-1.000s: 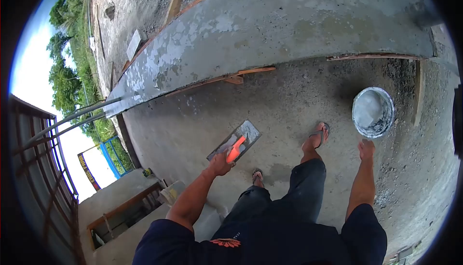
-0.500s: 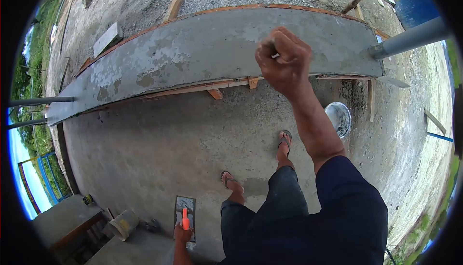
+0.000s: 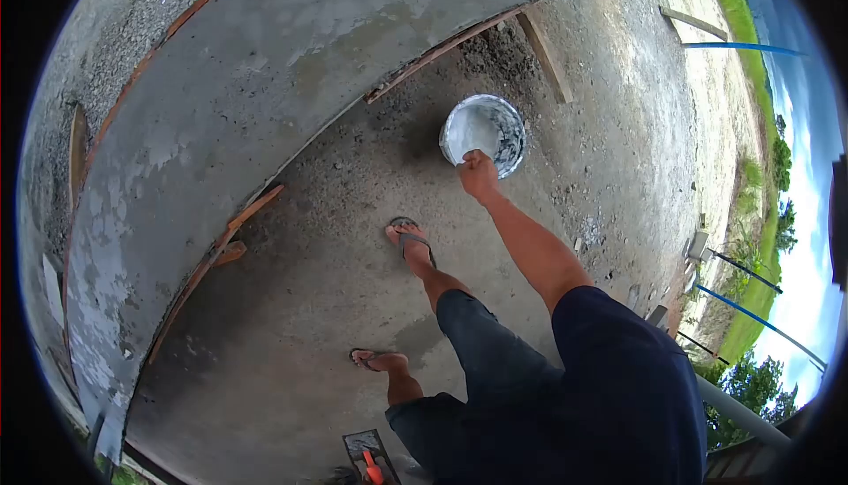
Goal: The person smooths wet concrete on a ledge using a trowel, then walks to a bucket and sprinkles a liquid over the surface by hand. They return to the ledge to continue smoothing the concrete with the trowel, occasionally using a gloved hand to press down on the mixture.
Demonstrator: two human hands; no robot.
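Observation:
My right hand (image 3: 480, 176) is closed at the near rim of a round, whitish-smeared bucket (image 3: 474, 132). Its fingers are curled, and whatever they may hold is hidden. Pale grey material lines the bucket, which stands on the concrete floor (image 3: 318, 255). Low in the view, cut by the bottom edge, lies a rectangular plastering trowel (image 3: 360, 443) with an orange handle. My left hand (image 3: 366, 476) barely shows there, around the handle. A long grey slab surface (image 3: 230, 105), smooth in parts and patchy in others, curves across the upper left, apart from both hands.
Wooden boards (image 3: 424, 56) edge the slab, with a plank (image 3: 546, 56) slanting down near the bucket. Loose gravel (image 3: 115, 101) lies beyond the slab. My sandalled feet (image 3: 410, 242) stand between slab and trowel. Poles (image 3: 742, 410) rise at the right.
My view has turned right, bringing the bucket toward the middle. My right fist has moved from above the slab to the bucket's rim. The trowel now sits lower in view.

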